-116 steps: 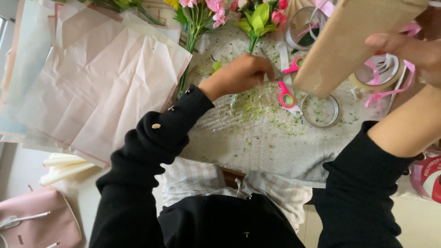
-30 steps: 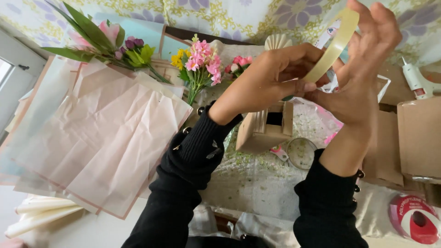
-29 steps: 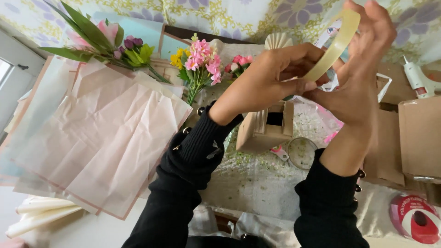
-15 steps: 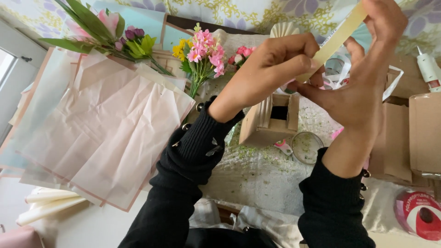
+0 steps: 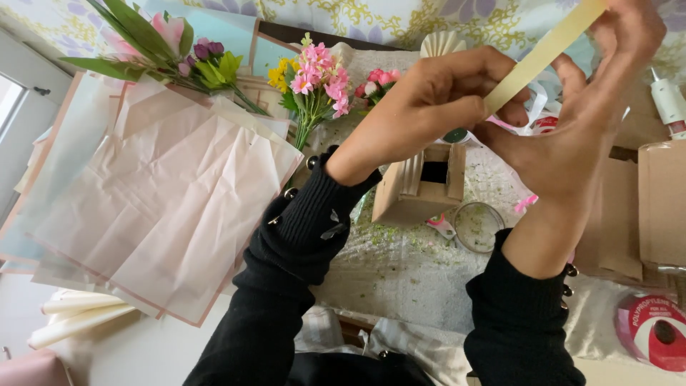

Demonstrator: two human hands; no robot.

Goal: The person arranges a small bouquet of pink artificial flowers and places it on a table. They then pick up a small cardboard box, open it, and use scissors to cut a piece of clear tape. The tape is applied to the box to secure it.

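Both hands are raised close to the camera, above the work table. My right hand [image 5: 582, 121] grips a roll of pale yellow tape [image 5: 543, 53], seen edge-on, its top cut off by the frame. My left hand [image 5: 429, 107] pinches at the roll's lower edge with thumb and fingertips. Both arms wear black sleeves. Below the hands a small brown cardboard box [image 5: 421, 186] stands on a grey cloth [image 5: 400, 271] strewn with green bits.
Pink wrapping sheets [image 5: 157, 207] lie at the left. Pink and yellow flowers [image 5: 314, 78] and a leafy bunch [image 5: 164, 50] lie behind them. A clear tape ring [image 5: 475, 225], cardboard pieces [image 5: 661, 207], a pink string spool [image 5: 654, 329] and a glue gun [image 5: 668, 100] sit at the right.
Both hands and the tape roll have risen closer to the camera. 3.9 s ago my left hand reached down among the flowers and my right held a cardboard piece.
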